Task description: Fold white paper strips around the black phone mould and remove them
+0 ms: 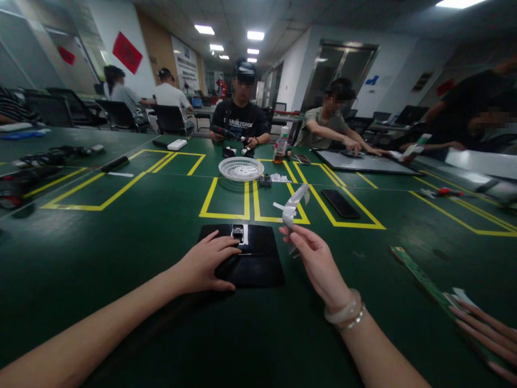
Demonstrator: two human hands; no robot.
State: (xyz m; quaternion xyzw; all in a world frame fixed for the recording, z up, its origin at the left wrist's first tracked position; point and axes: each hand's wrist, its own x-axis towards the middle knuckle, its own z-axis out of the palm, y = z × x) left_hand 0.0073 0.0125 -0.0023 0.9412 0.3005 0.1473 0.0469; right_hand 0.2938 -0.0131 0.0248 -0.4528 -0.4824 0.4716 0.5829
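Observation:
A glossy black panel (258, 269) lies flat on the green table, with a silver-edged fitting (239, 233) near its far edge. My left hand (208, 262) rests on the panel's left part, fingers spread and the fingertips close to the fitting. Just right of the panel, my right hand (315, 258) is raised and pinches a strip of silvery tape (290, 209). The strip stands up from the fingers and bends to the right at its top. Bracelets circle the right wrist.
Beyond the panel sit a white basket (241, 168), small dark parts (265, 181) and a bottle (279, 146). A black phone (340, 203) lies farther right. At the right edge, another person's hand (484, 334) is by a green circuit strip (420, 275). Several people sit around.

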